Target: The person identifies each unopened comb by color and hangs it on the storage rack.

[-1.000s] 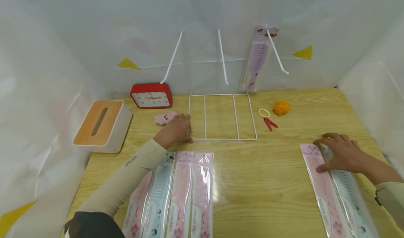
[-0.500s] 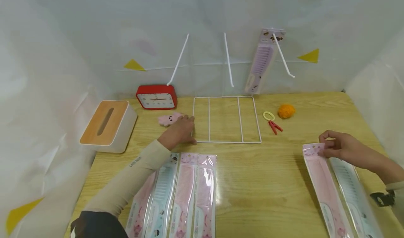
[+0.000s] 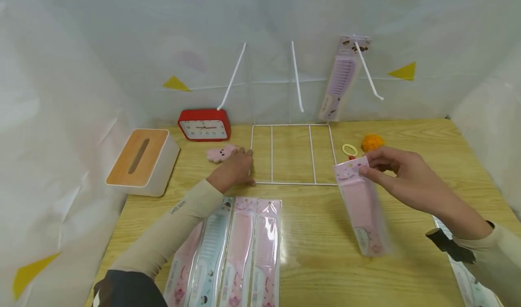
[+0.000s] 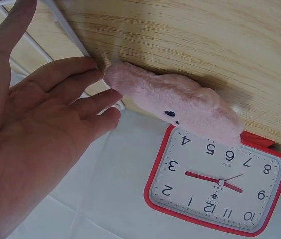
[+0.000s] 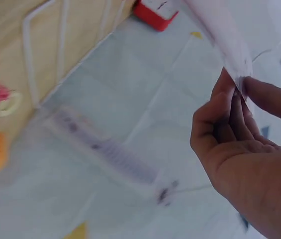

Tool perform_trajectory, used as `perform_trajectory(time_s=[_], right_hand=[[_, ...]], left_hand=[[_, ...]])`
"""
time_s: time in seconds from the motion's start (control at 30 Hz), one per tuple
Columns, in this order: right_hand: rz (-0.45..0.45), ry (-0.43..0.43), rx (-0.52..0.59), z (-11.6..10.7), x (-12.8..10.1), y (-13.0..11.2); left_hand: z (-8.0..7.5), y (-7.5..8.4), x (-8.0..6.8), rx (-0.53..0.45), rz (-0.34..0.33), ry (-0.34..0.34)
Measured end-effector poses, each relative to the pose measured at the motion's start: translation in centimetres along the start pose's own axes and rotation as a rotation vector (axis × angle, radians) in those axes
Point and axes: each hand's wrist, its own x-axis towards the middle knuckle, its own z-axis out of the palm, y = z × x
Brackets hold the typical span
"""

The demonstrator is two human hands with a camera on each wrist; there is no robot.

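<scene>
At the middle right of the head view, the right hand (image 3: pixel 400 178) holds a packaged pink comb (image 3: pixel 362 207) up in the air above the wooden table (image 3: pixel 325 262).

Its fingers pinch the top edge of the package, and the comb hangs down and tilts toward the lower right – it touches nothing else. Left of centre, the left hand (image 3: pixel 233 169) lies flat with straight, relaxed fingers at the left edge of the white wire rack (image 3: pixel 291 153), and its fingertips (image 4: pixel 98 79) touch a pink plush toy (image 3: pixel 220 153). Behind the toy stands a red clock (image 3: pixel 204 125). At the lower centre of the frame a row of packaged combs (image 3: pixel 240 252) lies on the table – just beside the left sleeve. One purple comb (image 3: pixel 341 78) hangs on a hook at the upper right.
</scene>
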Motion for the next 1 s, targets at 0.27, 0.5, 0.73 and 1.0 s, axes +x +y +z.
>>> perform_trajectory(time_s=[0.27,0.5,0.73,1.0], right_hand=[[-0.235,0.121,0.0,1.5,4.6,-6.2],[-0.206,0.215,0.138,1.9,7.6,-8.1],[-0.154,0.243,0.161,2.3,9.2,-7.5],[-0.087,0.277,0.186,3.0,13.2,-5.8]], left_hand=[[0.1,0.1,0.0,0.014,-0.011,0.007],[0.3,0.1,0.1,0.013,-0.013,0.018],[0.2,0.4,0.2,0.016,0.011,0.029],[-0.1,0.6,0.1,0.068,0.011,0.032]])
